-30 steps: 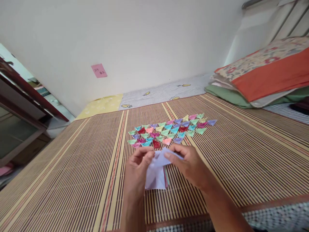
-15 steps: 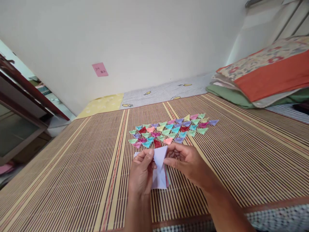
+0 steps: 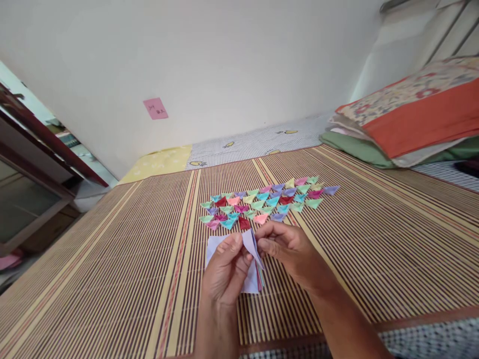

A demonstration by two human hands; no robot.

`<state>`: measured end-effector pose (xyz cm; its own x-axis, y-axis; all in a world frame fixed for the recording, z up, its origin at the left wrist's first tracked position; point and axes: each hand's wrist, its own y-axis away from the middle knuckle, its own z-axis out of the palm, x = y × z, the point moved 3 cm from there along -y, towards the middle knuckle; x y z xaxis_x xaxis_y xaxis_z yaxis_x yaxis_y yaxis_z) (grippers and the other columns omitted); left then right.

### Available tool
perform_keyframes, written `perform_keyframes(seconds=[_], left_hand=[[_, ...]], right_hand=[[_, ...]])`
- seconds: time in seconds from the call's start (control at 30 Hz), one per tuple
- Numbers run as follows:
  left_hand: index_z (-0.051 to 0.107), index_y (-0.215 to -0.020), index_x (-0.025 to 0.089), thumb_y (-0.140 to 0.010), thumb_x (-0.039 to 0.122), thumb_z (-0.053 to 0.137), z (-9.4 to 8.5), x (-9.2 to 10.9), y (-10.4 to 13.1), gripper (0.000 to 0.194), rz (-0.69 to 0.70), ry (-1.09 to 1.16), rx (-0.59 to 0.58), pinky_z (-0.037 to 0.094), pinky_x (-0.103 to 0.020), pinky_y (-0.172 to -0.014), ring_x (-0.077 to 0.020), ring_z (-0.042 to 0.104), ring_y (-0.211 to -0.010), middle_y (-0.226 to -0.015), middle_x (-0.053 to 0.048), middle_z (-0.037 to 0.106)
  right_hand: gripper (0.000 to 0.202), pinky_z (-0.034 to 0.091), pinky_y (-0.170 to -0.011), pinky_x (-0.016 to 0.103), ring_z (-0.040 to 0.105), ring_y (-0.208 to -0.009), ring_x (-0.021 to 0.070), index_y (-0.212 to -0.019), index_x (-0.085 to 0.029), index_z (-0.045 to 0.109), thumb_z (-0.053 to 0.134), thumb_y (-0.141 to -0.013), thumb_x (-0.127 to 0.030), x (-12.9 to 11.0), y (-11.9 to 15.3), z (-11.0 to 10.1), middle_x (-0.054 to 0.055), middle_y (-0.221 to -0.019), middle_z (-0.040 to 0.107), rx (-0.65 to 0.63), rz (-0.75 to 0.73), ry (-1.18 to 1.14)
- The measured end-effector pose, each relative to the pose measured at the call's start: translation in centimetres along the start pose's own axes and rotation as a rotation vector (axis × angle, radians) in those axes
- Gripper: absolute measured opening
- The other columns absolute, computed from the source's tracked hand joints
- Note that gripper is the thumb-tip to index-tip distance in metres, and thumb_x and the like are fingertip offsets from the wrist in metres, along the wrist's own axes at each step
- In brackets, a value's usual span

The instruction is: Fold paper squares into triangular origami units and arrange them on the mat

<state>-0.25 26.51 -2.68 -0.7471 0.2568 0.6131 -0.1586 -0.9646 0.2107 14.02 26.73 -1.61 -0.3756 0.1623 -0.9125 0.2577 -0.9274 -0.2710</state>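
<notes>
Between thumb and fingers, my left hand pinches a folded lavender paper, tilted so that its right edge shows more than one layer. My right hand has its fingers curled and closed at that right edge, thumb against it; the exact contact is partly hidden. Under my hands lies a stack of square papers, lavender on top, with several colours along its right side. Just beyond, several small folded paper triangles in green, pink, purple, red, blue and yellow lie in rows.
The striped bamboo mat spreads across the bed. A stack of pillows or folded bedding stands at the back right. A pink note is stuck to the white wall. A doorway opens at the far left.
The lavender paper has turned and narrowed, its right edge now facing me more. My left hand has shifted slightly right, and the right hand's fingers have closed in around the edge.
</notes>
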Motion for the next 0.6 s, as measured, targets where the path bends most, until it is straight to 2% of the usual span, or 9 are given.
perform_keyframes(seconds=[0.23,0.47,0.6], left_hand=[[0.079,-0.072,0.010,-0.053,0.020,0.103,0.3,-0.1,0.0,0.032,0.035,0.020,0.038,0.058,-0.013,-0.052,-0.0073,0.067,-0.055,-0.069,-0.003,0.078],[0.080,-0.072,0.010,-0.047,0.020,0.104,0.2,0.1,0.0,0.036,0.027,0.018,0.080,0.058,-0.012,-0.052,-0.0074,0.067,-0.056,-0.068,-0.002,0.077],[0.079,-0.069,0.012,-0.044,0.024,0.105,0.2,0.0,0.1,0.038,0.058,-0.033,0.139,0.058,-0.013,-0.051,-0.0071,0.065,-0.054,-0.063,0.000,0.074]], right_hand=[[0.011,0.054,-0.072,0.024,0.066,-0.078,0.0130,-0.094,-0.022,0.076,0.081,-0.086,-0.027,-0.6,0.3,0.0,0.000,-0.084,0.071,0.019,-0.018,0.085],[0.006,0.053,-0.070,0.026,0.064,-0.075,0.0148,-0.091,-0.021,0.073,0.071,-0.091,-0.026,-1.1,0.4,0.2,0.000,-0.081,0.069,0.041,-0.062,0.189],[0.012,0.052,-0.071,0.027,0.064,-0.076,0.0163,-0.094,-0.021,0.074,0.063,-0.091,-0.017,-1.6,0.5,0.5,0.000,-0.082,0.069,0.112,-0.124,0.365]])
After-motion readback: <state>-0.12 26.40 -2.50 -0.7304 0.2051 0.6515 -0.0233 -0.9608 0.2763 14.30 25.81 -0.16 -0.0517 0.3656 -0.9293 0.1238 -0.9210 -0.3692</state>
